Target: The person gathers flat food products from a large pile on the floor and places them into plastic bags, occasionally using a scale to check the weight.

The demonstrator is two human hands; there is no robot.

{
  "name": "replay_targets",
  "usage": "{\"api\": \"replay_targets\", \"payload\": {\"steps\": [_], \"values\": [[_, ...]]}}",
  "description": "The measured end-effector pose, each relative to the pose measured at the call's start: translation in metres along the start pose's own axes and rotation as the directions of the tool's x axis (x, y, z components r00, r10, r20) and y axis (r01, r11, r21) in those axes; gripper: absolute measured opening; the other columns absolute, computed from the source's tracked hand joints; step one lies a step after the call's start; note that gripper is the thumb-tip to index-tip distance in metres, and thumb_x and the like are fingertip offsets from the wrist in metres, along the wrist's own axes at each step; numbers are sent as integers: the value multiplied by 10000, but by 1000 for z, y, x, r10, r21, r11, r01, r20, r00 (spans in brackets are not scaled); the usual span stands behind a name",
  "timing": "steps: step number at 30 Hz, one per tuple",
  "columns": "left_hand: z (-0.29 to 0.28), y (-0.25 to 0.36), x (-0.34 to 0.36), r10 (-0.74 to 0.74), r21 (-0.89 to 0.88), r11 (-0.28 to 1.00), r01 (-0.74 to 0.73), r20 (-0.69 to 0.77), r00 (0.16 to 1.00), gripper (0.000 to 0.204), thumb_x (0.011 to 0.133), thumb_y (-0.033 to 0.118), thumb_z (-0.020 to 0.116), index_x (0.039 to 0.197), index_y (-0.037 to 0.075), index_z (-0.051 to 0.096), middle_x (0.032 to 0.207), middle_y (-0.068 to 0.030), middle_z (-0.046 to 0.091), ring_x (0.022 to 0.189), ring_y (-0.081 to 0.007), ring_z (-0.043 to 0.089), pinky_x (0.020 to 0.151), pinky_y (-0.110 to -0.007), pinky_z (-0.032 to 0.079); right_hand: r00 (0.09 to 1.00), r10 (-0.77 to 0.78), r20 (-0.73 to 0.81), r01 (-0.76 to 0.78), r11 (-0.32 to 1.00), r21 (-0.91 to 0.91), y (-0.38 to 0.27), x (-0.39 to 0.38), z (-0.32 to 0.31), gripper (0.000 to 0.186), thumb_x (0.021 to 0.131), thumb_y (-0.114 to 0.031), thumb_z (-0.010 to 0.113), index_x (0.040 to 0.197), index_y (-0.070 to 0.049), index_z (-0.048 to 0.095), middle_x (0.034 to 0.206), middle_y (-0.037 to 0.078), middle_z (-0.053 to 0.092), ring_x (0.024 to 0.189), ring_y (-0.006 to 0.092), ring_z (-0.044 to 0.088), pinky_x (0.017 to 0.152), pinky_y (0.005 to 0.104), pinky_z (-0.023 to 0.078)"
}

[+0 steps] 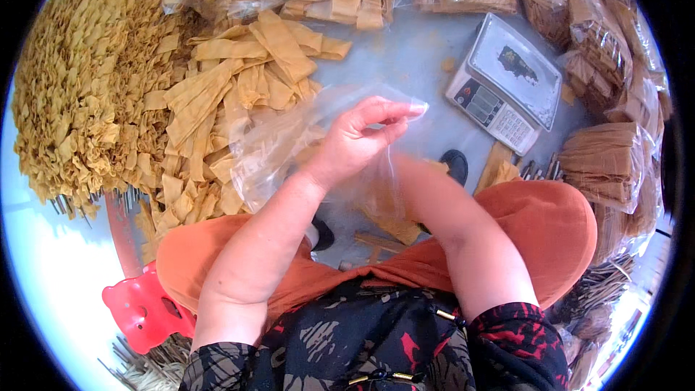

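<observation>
My left hand is closed in a pinch on the top edge of a clear plastic bag, held up in the middle of the view. My right hand is behind or inside that bag, below the left one, blurred, with its fingers hidden. Loose flat tan dried strips lie heaped just beyond the bag on the left, and some show through the plastic.
A large pile of crinkled tan strips fills the left. A digital scale sits at the upper right. Bagged bundles line the back and right. A red plastic stool is at my lower left.
</observation>
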State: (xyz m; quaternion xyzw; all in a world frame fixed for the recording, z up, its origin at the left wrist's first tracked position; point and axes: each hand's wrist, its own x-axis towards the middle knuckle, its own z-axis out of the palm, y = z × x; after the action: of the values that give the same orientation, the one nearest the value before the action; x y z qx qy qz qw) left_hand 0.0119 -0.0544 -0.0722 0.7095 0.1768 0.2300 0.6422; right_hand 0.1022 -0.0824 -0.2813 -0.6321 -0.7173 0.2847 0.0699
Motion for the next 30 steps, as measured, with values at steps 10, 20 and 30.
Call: {"api": "replay_targets", "payload": {"steps": [10,20,30], "values": [[-48,-34,2,-374,29,927,374,-18,927,323,906,82,610,1228,107,608,1079,-19,602,977,-98,571,871,-256,476,990,-18,-141,2,994,-109,3,2,24,839,684,-368,769,1398,-133,395,1308,171,507,1229,338,460,1020,411,371],[-212,-50,-38,-510,803,555,219,120,852,451,877,222,632,1313,171,531,1264,-143,526,1130,-291,542,977,-370,441,993,34,-117,-15,987,160,53,-13,-9,796,817,-382,659,1455,-89,283,1427,210,386,1329,382,340,1092,428,309],[-255,-169,-199,-610,949,269,164,36,792,512,821,76,583,1309,225,535,1509,-110,293,1382,-329,274,1120,-394,291,954,-256,154,289,921,-259,98,-77,-57,648,888,-378,541,1398,-26,351,1423,199,383,1331,358,347,1092,440,312]]}}
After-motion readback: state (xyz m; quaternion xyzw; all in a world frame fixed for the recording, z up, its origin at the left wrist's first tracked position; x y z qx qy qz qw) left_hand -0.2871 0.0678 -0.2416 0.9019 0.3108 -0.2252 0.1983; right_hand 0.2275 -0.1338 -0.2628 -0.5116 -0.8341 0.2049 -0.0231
